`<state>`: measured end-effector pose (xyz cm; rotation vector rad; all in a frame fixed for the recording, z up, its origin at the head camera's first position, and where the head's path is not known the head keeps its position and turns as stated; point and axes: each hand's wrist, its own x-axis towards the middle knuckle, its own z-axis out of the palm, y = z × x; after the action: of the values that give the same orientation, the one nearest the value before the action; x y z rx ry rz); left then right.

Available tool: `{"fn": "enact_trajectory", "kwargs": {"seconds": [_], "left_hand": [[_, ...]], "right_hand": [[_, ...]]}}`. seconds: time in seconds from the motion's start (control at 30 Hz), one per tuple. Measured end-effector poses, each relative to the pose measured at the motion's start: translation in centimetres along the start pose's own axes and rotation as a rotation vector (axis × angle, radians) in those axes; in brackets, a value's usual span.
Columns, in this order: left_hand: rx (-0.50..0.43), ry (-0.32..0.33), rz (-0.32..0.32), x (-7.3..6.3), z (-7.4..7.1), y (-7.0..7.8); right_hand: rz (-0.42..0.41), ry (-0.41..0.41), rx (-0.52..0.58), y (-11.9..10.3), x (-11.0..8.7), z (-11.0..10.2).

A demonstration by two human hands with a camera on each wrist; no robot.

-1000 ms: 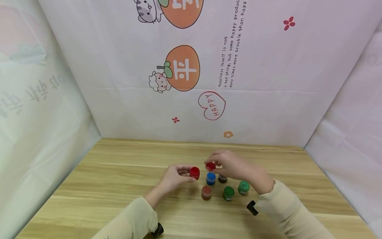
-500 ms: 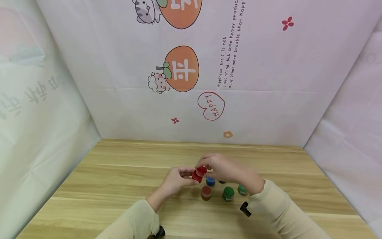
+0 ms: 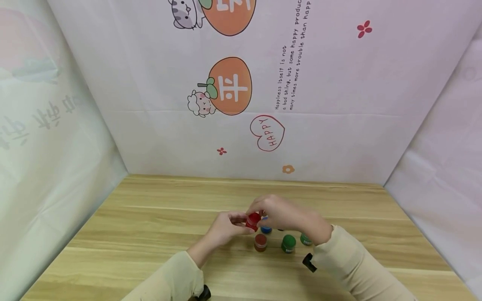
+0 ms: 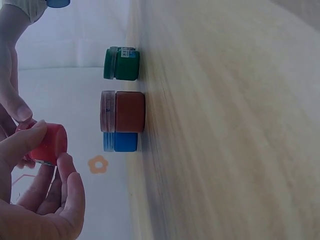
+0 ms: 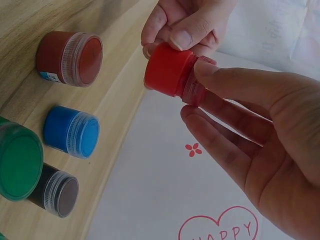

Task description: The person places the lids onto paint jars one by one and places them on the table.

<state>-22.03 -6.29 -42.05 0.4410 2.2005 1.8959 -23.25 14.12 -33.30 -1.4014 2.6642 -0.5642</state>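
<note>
A small jar of red paint [image 5: 167, 70] is held above the table by my left hand [image 3: 223, 228], thumb on one side and fingers on the other. At the jar's mouth sits its clear screw lid [image 5: 193, 89], pinched between the thumb and fingers of my right hand [image 3: 280, 213]. In the right wrist view the lid is against the jar, tilted a little; how far it is threaded I cannot tell. Just beyond the hands stand a blue paint jar [image 5: 72, 131] and a reddish-brown paint jar [image 3: 260, 242], both lidded and upright on the table.
On the wooden table [image 3: 150, 242] also stand a dark green jar [image 3: 288, 243], a lighter green jar [image 3: 306, 238] partly behind the right wrist, and a black jar [image 5: 60, 192], mostly hidden in the head view. A printed white sheet [image 3: 169, 142] rises at the back.
My right hand has moved left and brought the lid from beside the red jar onto its mouth. My left hand has shifted slightly right with the jar.
</note>
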Motion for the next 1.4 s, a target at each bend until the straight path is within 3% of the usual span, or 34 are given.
{"fn": "enact_trajectory", "kwargs": {"seconds": [0.43, 0.9, 1.03, 1.2, 1.3, 1.4], "left_hand": [[-0.022, -0.006, -0.007, 0.0, 0.4, 0.4], [-0.041, 0.008, -0.007, -0.1, 0.8, 0.9], [-0.062, -0.005, -0.006, -0.1, 0.8, 0.8], [-0.051, -0.016, -0.007, -0.1, 0.6, 0.6], [-0.043, -0.012, -0.006, -0.2, 0.6, 0.6], [-0.043, -0.005, -0.009, -0.3, 0.7, 0.8]], "right_hand": [[0.08, 0.016, -0.016, -0.4, -0.2, 0.0], [0.091, 0.086, -0.201, -0.7, -0.2, 0.6], [0.088, 0.062, -0.153, -0.4, -0.5, 0.3], [-0.002, -0.003, -0.043, 0.4, -1.1, -0.3], [-0.09, -0.01, -0.022, 0.7, -1.2, -0.5], [-0.111, -0.013, -0.028, 0.7, -1.2, -0.6]]}}
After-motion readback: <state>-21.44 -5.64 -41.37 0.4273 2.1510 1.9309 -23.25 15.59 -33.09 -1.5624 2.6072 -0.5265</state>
